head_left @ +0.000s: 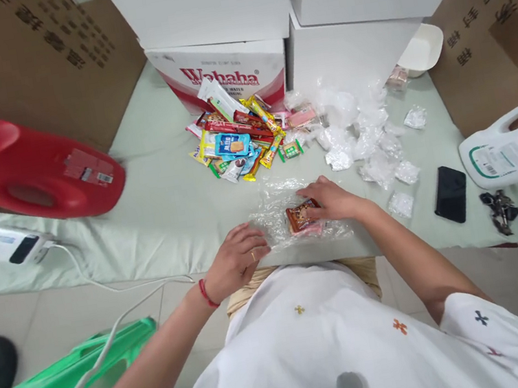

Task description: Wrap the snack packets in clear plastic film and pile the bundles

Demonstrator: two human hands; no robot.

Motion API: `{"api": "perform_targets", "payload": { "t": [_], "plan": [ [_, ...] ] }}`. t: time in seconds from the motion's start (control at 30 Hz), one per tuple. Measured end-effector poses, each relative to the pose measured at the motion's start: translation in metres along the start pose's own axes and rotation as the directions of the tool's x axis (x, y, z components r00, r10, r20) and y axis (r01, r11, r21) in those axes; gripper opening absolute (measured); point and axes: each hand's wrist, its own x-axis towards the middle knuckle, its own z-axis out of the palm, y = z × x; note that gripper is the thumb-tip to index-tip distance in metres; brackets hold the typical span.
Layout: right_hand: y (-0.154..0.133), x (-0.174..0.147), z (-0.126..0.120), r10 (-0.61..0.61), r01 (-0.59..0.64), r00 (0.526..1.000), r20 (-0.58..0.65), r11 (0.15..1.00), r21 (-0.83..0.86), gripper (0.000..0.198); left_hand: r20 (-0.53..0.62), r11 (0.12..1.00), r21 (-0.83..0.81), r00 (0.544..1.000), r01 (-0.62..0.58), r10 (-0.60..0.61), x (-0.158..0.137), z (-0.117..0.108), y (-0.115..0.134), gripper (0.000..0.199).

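"Where is the brown packet (296, 219)?"

"On the film (268, 209), right of its middle. A pink packet (314, 230) shows from under its near edge."

"And the right hand (331, 199)?"

"It comes in over the film's right part. The fingers bend over the brown packet, touching it and hiding its right end. I can't tell whether they grip it."

"The left hand (238, 257)?"

"At the film's left edge, palm down, fingers together and slightly bent. Whether it pinches the film, I can't tell. There's a ring on one finger and a red band (207, 294) at the wrist."

"What lies beyond the film?"

"A heap of snacks (236, 142), beyond and a little to the left, with the Wahaha box (229, 67) behind. Beyond and to the right, crumpled clear bags (360, 119)."

"Off to the right of it?"

"Well apart, the phone (450, 195), then the keys (501, 211), with a white jug (517, 146) just past them."

"To the left?"

"A red jug (38, 166) on its side, well away from the film, and a white device (11, 246) with a cable (79, 268) plugged in."
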Motion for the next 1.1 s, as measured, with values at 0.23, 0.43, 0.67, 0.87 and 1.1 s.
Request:
{"api": "perform_targets", "payload": {
  "t": [0.23, 0.43, 0.67, 0.87, 1.1],
  "plan": [
    [-0.019, -0.026, 0.008, 0.132, -0.136, 0.99, -0.046, 0.985, -0.11, 0.052, -0.003, 0.997, -0.015, 0.997, -0.073, 0.073, -0.004, 0.018, 0.01, 0.024],
    [-0.039, -0.042, 0.025, 0.161, -0.166, 0.976, -0.148, 0.986, -0.025, 0.051, -0.025, 0.998, -0.015, 0.998, -0.06, 0.06, -0.006, 0.02, 0.007, 0.022],
    [-0.034, -0.095, 0.049, 0.066, -0.041, 0.943, -0.327, 0.996, 0.084, 0.085, -0.125, 0.993, -0.106, 0.99, 0.05, -0.063, 0.0, 0.007, 0.002, 0.019],
    [-0.029, -0.119, 0.055, 0.179, -0.106, 0.905, -0.386, 0.973, 0.203, 0.024, -0.158, 0.979, -0.172, 0.978, 0.11, -0.138, 0.021, 0.002, -0.005, 0.016],
    [0.001, -0.084, 0.039, 0.511, -0.27, 0.805, -0.302, 0.769, 0.58, 0.035, -0.16, 0.906, -0.178, 0.897, 0.384, -0.412, 0.061, 0.028, -0.052, 0.022]
  ]
}}
